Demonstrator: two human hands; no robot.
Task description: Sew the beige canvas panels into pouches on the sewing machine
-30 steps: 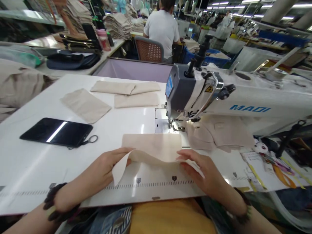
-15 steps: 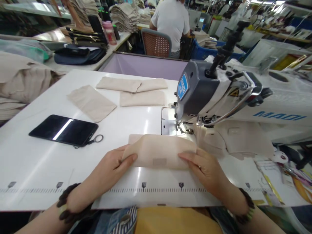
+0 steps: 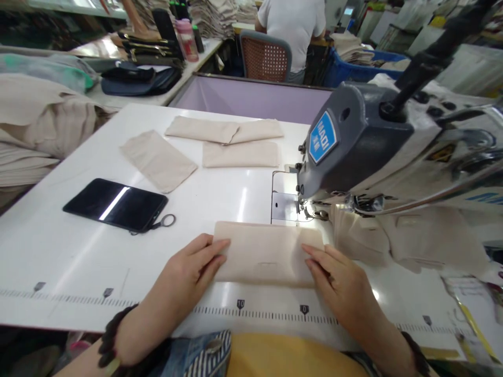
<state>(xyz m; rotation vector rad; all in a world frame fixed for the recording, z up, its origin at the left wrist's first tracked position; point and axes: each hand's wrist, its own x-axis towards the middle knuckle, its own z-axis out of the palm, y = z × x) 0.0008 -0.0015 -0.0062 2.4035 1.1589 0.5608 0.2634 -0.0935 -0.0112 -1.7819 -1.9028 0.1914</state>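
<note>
A folded beige cloth piece [image 3: 267, 252] lies flat on the white sewing table [image 3: 58, 246], just in front of the sewing machine [image 3: 377, 152] and its needle plate [image 3: 283, 205]. My left hand [image 3: 184, 283] rests on the cloth's left end with fingers stretched out flat. On the cloth's right end lies my right hand [image 3: 340, 285], its fingers also flat and pressing down. Neither hand grips the cloth.
Three more folded beige pieces [image 3: 159, 159] [image 3: 223, 130] [image 3: 240, 154] lie further back. A black phone [image 3: 116, 204] with a ring lies at the left. Beige fabric [image 3: 412, 238] hangs under the machine arm. A ruler strip [image 3: 271, 309] runs along the front edge. Another person [image 3: 293, 21] sits behind.
The cloth's near flap, lifted a second ago, has been folded over and now lies flat. Both hands moved from holding its edges to pressing it down. The view tilted forward.
</note>
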